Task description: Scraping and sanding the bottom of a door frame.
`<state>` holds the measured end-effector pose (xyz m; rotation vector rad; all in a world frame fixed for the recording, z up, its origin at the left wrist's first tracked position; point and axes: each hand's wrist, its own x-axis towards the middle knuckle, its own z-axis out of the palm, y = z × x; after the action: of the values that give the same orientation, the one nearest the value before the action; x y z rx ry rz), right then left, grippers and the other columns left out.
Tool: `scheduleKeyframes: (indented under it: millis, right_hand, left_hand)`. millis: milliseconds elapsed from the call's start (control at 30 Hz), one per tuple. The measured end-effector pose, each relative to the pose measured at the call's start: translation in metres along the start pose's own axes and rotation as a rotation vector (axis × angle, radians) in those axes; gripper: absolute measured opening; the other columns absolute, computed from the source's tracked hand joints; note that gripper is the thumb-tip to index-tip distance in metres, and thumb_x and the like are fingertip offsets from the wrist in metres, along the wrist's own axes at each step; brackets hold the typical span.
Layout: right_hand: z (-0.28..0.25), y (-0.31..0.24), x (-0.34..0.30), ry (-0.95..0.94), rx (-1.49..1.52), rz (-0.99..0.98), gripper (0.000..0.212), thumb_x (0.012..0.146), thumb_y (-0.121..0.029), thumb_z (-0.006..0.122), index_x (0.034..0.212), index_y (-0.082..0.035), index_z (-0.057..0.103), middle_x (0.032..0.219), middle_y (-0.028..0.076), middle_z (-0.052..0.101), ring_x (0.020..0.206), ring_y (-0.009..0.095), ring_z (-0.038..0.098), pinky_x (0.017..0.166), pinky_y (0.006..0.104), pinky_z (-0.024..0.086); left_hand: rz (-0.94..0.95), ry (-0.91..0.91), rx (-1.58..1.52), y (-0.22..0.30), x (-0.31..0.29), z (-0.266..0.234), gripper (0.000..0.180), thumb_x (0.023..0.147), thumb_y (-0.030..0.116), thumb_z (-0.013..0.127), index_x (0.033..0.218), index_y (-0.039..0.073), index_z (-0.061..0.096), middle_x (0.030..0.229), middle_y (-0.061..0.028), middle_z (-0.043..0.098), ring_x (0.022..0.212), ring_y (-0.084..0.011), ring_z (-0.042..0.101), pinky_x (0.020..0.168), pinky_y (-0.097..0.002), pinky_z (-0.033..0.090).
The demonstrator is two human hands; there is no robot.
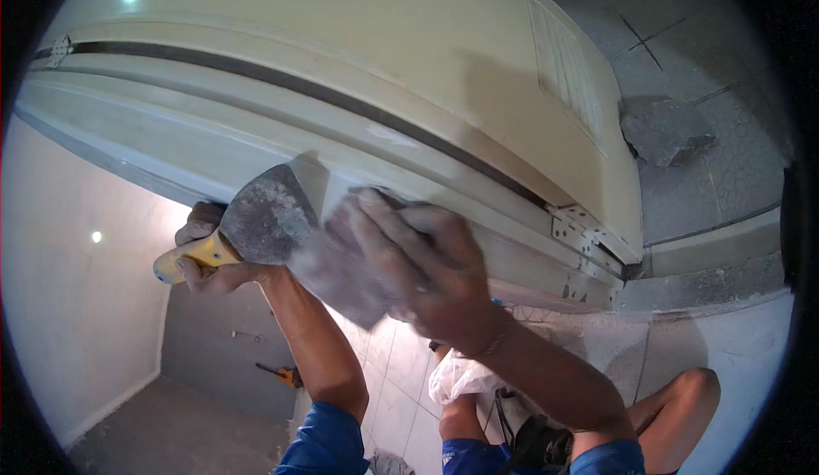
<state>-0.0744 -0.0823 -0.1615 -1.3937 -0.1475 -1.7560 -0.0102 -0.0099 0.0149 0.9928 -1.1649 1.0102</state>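
Note:
My left hand (205,253) is closed round the yellow handle (205,256) of a putty knife (269,215). Its wide grey blade, smeared with pale filler, points right, over the white door frame (213,134). In my right hand (426,262), fingers curled and dusty, is a grey flat piece (341,283) like a rag or sheet, blurred by motion. Its lower end hangs beside the blade; whether the two touch I cannot tell.
Beyond the frame is a cream door (384,23), with a hinge (584,232) at right. A broken grey slab (667,132) lies on grey tiles. Below are my bent legs (682,407), a clear plastic bag (461,377) and an orange-handled tool (286,376) at lower left.

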Motion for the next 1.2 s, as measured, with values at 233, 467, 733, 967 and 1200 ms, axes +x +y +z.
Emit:
scheduleKeyframes:
  millis: [233,467,733,967,1200]
  right_hand:
    - [-0.040,0.011,-0.083,-0.155,-0.255,0.085,0.038,0.084,-0.017,0.058,0.121,-0.006,0.055,0.129,0.012,0.052,0.110,0.025,0.050,0.090,0.0401,0.043]
    - [-0.034,-0.004,-0.062,-0.279,-0.181,0.096,0.068,0.089,-0.062,0.032,0.126,-0.007,0.048,0.135,0.022,0.042,0.123,0.038,0.041,0.102,0.0531,0.031]
    - [-0.010,0.000,-0.066,0.079,-0.159,0.127,0.046,0.090,-0.042,0.052,0.116,-0.004,0.053,0.123,0.017,0.055,0.114,0.032,0.051,0.096,0.0469,0.039]
    - [0.001,0.002,-0.025,0.100,-0.065,0.012,0.028,0.082,-0.016,0.059,0.105,0.000,0.061,0.113,0.014,0.060,0.101,0.027,0.057,0.086,0.0392,0.045]
    - [-0.005,0.005,-0.023,0.084,-0.107,-0.001,0.035,0.070,-0.016,0.063,0.101,0.001,0.061,0.110,0.014,0.060,0.091,0.025,0.056,0.078,0.0384,0.047]
  left_hand:
    - [0.041,0.013,0.023,0.004,0.001,-0.004,0.037,0.075,0.044,0.044,0.061,0.010,0.040,0.057,-0.0027,0.033,0.055,-0.0151,0.038,0.054,-0.0303,0.033]
    - [-0.095,-0.033,-0.057,-0.009,0.006,-0.021,0.039,0.074,0.047,0.045,0.060,0.011,0.039,0.055,-0.0024,0.032,0.055,-0.0143,0.038,0.053,-0.0291,0.033]
    - [-0.037,-0.132,-0.030,-0.013,0.007,-0.026,0.041,0.075,0.049,0.045,0.060,0.011,0.038,0.054,-0.0017,0.029,0.052,-0.0142,0.035,0.051,-0.0283,0.031]
    - [-0.100,-0.116,-0.041,-0.007,0.004,-0.023,0.040,0.076,0.048,0.044,0.061,0.011,0.039,0.055,-0.0018,0.031,0.052,-0.0145,0.037,0.052,-0.0293,0.033]
    - [-0.065,0.067,-0.037,0.003,0.005,-0.005,0.038,0.077,0.045,0.044,0.061,0.011,0.040,0.056,-0.0025,0.033,0.056,-0.0149,0.039,0.055,-0.0294,0.034]
